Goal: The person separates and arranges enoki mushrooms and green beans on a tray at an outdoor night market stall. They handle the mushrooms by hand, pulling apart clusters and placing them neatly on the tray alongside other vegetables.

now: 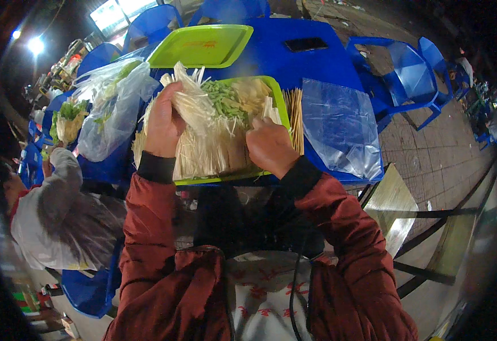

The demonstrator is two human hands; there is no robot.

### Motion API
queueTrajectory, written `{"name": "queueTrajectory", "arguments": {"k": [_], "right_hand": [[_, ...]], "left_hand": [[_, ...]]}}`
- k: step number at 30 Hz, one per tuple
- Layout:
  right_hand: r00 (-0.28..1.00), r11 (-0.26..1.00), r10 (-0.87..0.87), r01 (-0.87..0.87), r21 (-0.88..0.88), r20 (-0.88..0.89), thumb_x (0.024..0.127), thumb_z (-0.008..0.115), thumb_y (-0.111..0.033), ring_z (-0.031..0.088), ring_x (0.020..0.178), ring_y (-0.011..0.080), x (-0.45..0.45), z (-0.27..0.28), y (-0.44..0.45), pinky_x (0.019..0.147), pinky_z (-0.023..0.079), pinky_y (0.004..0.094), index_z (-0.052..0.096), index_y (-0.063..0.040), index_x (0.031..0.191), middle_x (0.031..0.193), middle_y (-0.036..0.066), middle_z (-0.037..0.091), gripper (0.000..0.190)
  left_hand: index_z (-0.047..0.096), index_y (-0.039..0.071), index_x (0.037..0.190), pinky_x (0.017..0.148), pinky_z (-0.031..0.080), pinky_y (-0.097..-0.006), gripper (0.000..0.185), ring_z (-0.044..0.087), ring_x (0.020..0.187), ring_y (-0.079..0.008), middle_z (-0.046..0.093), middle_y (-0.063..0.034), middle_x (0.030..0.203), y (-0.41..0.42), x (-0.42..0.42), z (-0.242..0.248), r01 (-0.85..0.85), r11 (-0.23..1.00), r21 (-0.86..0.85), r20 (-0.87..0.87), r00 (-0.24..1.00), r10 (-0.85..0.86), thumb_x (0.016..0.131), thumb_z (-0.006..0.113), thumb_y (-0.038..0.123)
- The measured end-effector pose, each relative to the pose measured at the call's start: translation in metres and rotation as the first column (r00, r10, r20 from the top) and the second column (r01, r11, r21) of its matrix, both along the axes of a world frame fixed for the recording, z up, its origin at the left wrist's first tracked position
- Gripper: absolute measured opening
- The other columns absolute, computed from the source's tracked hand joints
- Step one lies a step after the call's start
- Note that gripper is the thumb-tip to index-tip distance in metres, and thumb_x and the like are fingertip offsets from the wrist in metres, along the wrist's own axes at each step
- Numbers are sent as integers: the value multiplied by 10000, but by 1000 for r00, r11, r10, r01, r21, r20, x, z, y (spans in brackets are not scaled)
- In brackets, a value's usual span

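My left hand point(166, 121) is raised over the left side of a lime-green tray point(280, 100), gripping a bundle of pale, stringy food strips point(194, 100). More pale strips point(203, 149) lie packed along the near side of the tray. Behind them is a heap of chopped green pieces point(222, 97), with thin tan sheets point(250, 93) to its right. My right hand point(269, 143) is curled above the tray's right side, beside a small pale bundle point(270, 110). Its fingertips are partly hidden, so whether it pinches anything is unclear.
Thin wooden skewers point(293, 119) lie right of the tray, beside a clear plastic bag point(342, 128). On the blue table point(274, 38) are another green tray point(201, 44), a dark phone point(306, 44) and a bag of greens point(114, 102). At left, a person point(73, 213) sits near a leafy wrapped bundle point(69, 121).
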State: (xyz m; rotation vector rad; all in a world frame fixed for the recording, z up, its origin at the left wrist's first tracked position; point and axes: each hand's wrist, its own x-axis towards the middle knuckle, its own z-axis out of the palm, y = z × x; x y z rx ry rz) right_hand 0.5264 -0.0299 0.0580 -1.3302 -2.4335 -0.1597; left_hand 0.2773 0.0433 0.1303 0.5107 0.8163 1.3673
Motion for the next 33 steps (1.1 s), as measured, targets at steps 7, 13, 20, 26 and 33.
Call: {"name": "queueTrajectory", "arguments": {"k": [7, 13, 20, 26, 33], "right_hand": [[834, 960, -280, 249, -128, -476, 868, 617, -246, 700, 801, 379, 18, 22, 7, 694, 563, 481, 751, -79, 915, 877, 178, 722, 219], [829, 823, -523, 432, -367, -198, 875, 669, -567, 711, 811, 374, 38, 29, 38, 691, 552, 469, 761, -67, 936, 842, 173, 728, 512], [769, 879, -432, 241, -411, -471, 858, 659, -475, 700, 689, 360, 39, 2, 75, 644, 541, 457, 722, -17, 760, 690, 169, 692, 472], [535, 889, -431, 114, -443, -727, 828, 673, -367, 677, 620, 345, 31, 34, 49, 588, 498, 450, 714, 16, 790, 665, 197, 672, 387], [758, 915, -384, 236, -327, -528, 847, 715, -403, 680, 662, 253, 36, 27, 36, 620, 510, 416, 724, 10, 880, 747, 161, 705, 415]], "left_hand": [[690, 24, 1151, 850, 569, -344, 203, 688, 971, -183, 696, -66, 1097, -4, 0, -56, 328, 855, 402, -633, 774, 0, 1003, 631, 149], [683, 35, 1144, 810, 569, -350, 202, 698, 896, -195, 713, -51, 1000, -2, 22, -58, 251, 968, 15, -247, 939, -240, 962, 685, 123], [706, 59, 1122, 737, 511, -266, 198, 664, 867, -116, 701, -15, 969, -21, 4, -70, 273, 867, 417, -566, 824, 12, 939, 693, 134], [680, 55, 1181, 818, 596, -369, 242, 718, 953, -202, 727, -52, 1067, -11, -13, -74, 253, 950, 184, -395, 904, -165, 943, 706, 92], [633, 45, 1262, 812, 607, -371, 342, 726, 951, -206, 728, -65, 1104, -33, 34, -32, 253, 967, 41, -381, 898, -219, 930, 708, 16]]}}
